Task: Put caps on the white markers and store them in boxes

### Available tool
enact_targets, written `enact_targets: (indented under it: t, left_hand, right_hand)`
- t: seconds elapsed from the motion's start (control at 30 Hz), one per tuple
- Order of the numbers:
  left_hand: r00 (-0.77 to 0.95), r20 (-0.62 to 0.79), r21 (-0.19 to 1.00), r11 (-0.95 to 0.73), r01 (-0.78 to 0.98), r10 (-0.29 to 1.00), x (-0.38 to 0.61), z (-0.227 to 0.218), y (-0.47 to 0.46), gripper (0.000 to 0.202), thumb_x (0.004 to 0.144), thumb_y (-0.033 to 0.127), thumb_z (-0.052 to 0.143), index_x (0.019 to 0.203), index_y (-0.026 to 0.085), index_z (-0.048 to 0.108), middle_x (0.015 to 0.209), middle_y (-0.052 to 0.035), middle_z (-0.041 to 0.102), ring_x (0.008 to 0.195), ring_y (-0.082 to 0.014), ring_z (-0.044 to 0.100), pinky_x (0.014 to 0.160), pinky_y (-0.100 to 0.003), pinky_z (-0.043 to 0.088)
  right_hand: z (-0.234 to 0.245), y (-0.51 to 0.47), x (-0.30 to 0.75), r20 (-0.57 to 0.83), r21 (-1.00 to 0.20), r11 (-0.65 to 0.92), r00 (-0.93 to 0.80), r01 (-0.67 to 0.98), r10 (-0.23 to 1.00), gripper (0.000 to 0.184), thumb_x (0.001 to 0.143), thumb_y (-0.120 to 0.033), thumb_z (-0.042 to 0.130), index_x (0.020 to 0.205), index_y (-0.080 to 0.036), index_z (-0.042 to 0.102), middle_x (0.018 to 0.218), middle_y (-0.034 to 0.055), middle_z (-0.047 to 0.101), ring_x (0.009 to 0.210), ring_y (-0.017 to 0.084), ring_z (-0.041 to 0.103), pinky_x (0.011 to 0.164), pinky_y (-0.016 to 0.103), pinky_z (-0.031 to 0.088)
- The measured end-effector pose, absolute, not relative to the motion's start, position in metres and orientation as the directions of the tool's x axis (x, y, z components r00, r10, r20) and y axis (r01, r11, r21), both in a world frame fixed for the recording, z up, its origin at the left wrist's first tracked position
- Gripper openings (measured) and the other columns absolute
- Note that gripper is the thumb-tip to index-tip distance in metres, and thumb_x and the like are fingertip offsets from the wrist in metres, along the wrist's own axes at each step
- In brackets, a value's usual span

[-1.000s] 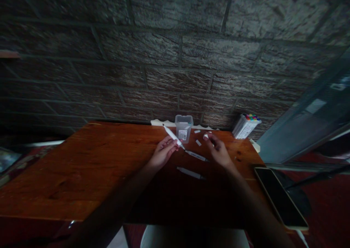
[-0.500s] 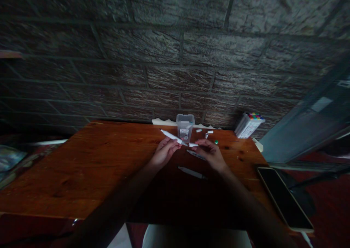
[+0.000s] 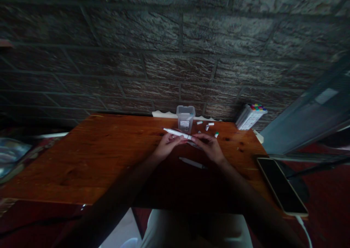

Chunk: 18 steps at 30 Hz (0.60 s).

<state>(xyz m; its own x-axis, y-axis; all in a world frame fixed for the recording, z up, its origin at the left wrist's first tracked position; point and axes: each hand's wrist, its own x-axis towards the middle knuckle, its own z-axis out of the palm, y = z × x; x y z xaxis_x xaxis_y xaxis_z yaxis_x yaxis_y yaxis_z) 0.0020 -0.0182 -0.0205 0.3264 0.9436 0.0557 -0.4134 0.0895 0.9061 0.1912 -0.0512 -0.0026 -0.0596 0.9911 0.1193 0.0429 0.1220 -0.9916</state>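
Note:
My left hand (image 3: 166, 146) is closed around a white marker (image 3: 174, 132), which slants across in front of the clear plastic case (image 3: 186, 118). The marker's upper-left end is an uncapped dark tip. At its other end, the fingers of my right hand (image 3: 210, 146) pinch the white cap, which meets the barrel; how far it is pushed on cannot be told. Another marker (image 3: 192, 163) lies on the table below my hands. A further marker (image 3: 194, 145) is partly hidden behind my right fingers. Several loose caps (image 3: 207, 127) lie right of the case, one cap (image 3: 216, 134) with a green end.
A case of colourful markers (image 3: 251, 116) stands at the table's back right. A phone (image 3: 282, 186) with a white cable rests on the right edge. Behind the wooden table (image 3: 104, 157) rises a stone-block wall (image 3: 164, 73), with a white wavy-edged strip (image 3: 164, 114) along its foot.
My right hand has brought the cap against the marker's lower-right end, closing the gap between them. The marker now lies flatter. The whole view has shifted slightly.

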Motion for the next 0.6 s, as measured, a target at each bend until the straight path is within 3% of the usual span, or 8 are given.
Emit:
enact_targets:
  t: [0.1,0.17,0.23,0.3,0.37,0.47,0.6]
  left_hand:
    - [0.325,0.043,0.885,0.115,-0.451,0.945,0.002,-0.017,-0.018,0.045,0.068,0.027,0.082,0.102,0.009,0.059,0.096,-0.0107,0.07,0.088,-0.022,0.069,0.09,-0.039,0.055]
    - [0.305,0.047,0.873,0.109,-0.476,0.951,0.0,-0.017,-0.016,0.043,0.067,0.025,0.082,0.1,0.009,0.06,0.094,-0.0097,0.07,0.089,-0.0215,0.069,0.089,-0.038,0.055]
    - [0.294,0.047,0.866,0.108,-0.488,0.955,-0.003,-0.017,-0.013,0.039,0.067,0.024,0.082,0.098,0.009,0.062,0.092,-0.0083,0.07,0.088,-0.0207,0.069,0.088,-0.037,0.056]
    - [0.3,0.043,0.861,0.116,-0.495,0.953,-0.007,-0.018,-0.01,0.038,0.067,0.024,0.081,0.097,0.01,0.063,0.091,-0.0071,0.069,0.087,-0.0199,0.069,0.086,-0.035,0.057]
    - [0.321,0.039,0.855,0.134,-0.501,0.946,-0.009,-0.019,-0.007,0.038,0.069,0.024,0.08,0.1,0.011,0.062,0.091,-0.0066,0.069,0.086,-0.0196,0.069,0.085,-0.035,0.057]
    - [0.371,0.028,0.853,0.171,-0.493,0.928,-0.012,-0.018,-0.006,0.039,0.074,0.027,0.078,0.105,0.013,0.059,0.091,-0.0073,0.069,0.084,-0.0203,0.07,0.081,-0.033,0.057]
    - [0.429,-0.007,0.878,0.211,-0.43,0.903,-0.014,-0.013,-0.011,0.047,0.076,0.032,0.077,0.114,0.014,0.057,0.089,-0.007,0.068,0.077,-0.0192,0.07,0.073,-0.03,0.057]
  right_hand:
    - [-0.001,-0.047,0.204,0.103,-0.989,0.114,-0.118,0.094,0.988,0.039,0.079,-0.052,0.064,0.098,-0.018,0.072,0.083,0.0032,0.07,0.071,0.012,0.061,0.071,0.026,0.052]
    - [-0.001,-0.035,0.224,0.148,-0.973,0.157,-0.063,0.167,0.987,0.045,0.082,-0.054,0.058,0.105,-0.017,0.07,0.091,0.0061,0.071,0.073,0.013,0.063,0.07,0.027,0.052]
    - [-0.001,-0.014,0.253,0.235,-0.925,0.196,0.086,0.327,0.968,0.046,0.084,-0.052,0.054,0.11,-0.016,0.067,0.102,0.0094,0.07,0.08,0.016,0.065,0.073,0.028,0.052]
    - [0.0,0.011,0.281,0.283,-0.8,0.111,0.207,0.59,0.936,0.04,0.086,-0.043,0.051,0.11,-0.016,0.068,0.108,0.0109,0.07,0.089,0.017,0.066,0.081,0.029,0.051]
    - [0.001,0.034,0.299,0.27,-0.738,0.059,0.214,0.672,0.939,0.033,0.078,-0.033,0.06,0.104,-0.015,0.071,0.103,0.0125,0.071,0.087,0.02,0.067,0.08,0.03,0.051]
    - [0.001,0.055,0.304,0.237,-0.678,0.063,0.136,0.732,0.962,0.023,0.066,-0.022,0.068,0.088,-0.019,0.074,0.086,0.0077,0.073,0.073,0.018,0.066,0.072,0.026,0.05]
    - [-0.003,0.061,0.296,0.204,-0.619,0.107,0.028,0.778,0.979,0.005,0.063,-0.02,0.07,0.068,-0.02,0.072,0.065,0.0024,0.069,0.056,0.012,0.059,0.062,0.021,0.047]
